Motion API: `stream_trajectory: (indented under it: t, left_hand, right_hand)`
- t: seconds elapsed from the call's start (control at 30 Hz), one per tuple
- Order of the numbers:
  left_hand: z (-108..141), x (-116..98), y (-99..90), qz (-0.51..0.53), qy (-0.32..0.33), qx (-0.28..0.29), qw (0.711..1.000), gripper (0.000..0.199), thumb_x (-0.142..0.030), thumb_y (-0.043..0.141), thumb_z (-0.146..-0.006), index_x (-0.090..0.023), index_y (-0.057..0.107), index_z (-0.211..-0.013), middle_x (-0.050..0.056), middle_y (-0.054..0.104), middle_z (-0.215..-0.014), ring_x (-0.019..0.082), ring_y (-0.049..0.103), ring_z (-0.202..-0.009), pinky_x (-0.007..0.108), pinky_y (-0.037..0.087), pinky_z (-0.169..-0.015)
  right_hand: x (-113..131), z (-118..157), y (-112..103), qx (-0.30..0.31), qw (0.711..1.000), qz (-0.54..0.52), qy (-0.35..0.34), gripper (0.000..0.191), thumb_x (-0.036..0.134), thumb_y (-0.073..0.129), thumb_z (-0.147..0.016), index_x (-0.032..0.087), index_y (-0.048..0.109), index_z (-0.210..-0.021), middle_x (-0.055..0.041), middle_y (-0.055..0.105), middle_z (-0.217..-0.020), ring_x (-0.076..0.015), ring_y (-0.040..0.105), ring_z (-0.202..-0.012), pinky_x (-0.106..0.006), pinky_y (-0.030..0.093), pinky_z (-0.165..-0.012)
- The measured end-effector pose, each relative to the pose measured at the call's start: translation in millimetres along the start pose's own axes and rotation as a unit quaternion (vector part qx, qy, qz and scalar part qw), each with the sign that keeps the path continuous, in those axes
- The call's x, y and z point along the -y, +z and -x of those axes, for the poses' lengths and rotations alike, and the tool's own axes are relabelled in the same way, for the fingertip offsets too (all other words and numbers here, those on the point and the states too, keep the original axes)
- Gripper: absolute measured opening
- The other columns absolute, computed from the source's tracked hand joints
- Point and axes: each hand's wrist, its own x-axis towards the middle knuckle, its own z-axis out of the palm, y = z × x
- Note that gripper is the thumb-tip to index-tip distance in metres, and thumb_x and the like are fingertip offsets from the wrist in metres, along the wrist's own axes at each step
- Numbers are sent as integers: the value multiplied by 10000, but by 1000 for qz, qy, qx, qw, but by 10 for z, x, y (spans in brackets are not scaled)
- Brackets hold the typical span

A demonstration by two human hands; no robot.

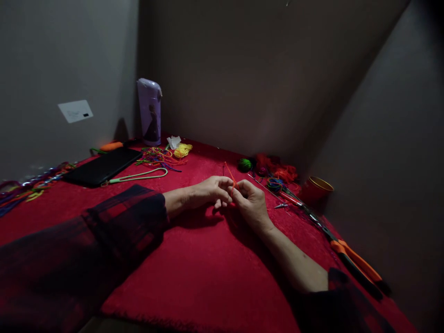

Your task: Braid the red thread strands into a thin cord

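Near the middle of the red cloth [194, 273], my left hand [212, 190] and my right hand [250, 203] meet at their fingertips. An orange thread [230, 173] rises in a thin loop from between them. The fingers of my right hand are pinched on the thread. My left hand's thumb and index finger close on it from the other side, with the lower fingers curled beneath. The thread's lower part is hidden by the fingers.
At the back left are a purple bottle [150, 112], a black phone [104, 167] and colored threads [157, 156]. To the right lie a green thread ball [244, 164], red yarn [286, 173], a red cup [315, 190] and orange-handled pliers [357, 261].
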Motion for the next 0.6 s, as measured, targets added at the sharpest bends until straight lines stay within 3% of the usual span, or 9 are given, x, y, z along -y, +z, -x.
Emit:
stream_trajectory:
  t: [0.1,0.3,0.4,0.53,0.6]
  left_hand:
    - [-7,1,26,21,10,-39,999,242,-70,579,-560,-132,564,-794,-31,564,-566,53,477,-428,175,366,-426]
    - [-34,-14,-71,-38,4,-124,992,217,-100,520,-574,-124,619,-765,-30,522,-485,56,382,-387,202,258,-412]
    - [-26,-15,-145,-38,31,-95,994,72,-135,539,-600,-128,601,-635,-11,520,-526,67,428,-466,220,319,-473]
    - [19,-112,-151,72,82,-32,994,76,-144,525,-612,-127,599,-606,59,637,-688,128,606,-708,275,479,-733]
    - [38,-197,-137,109,78,-77,988,67,-128,502,-602,-137,564,-577,5,533,-549,92,524,-546,257,450,-636]
  right_hand:
    - [19,4,-5,3,999,19,-31,229,379,612,-819,195,569,-690,53,471,-519,-80,365,-490,-237,288,-505]
    - [-15,-13,11,3,998,-67,-12,275,422,633,-815,194,552,-685,51,445,-558,-78,341,-508,-242,263,-496]
    - [1,-17,6,-9,996,-94,-2,283,408,646,-799,195,522,-659,65,383,-547,-71,297,-503,-243,225,-485]
    - [20,-8,-2,-17,990,-139,4,281,400,653,-790,198,512,-656,66,401,-543,-64,302,-486,-236,229,-473]
    - [11,-6,-6,-25,987,-159,12,293,418,655,-795,201,511,-661,72,390,-532,-60,290,-468,-234,220,-456]
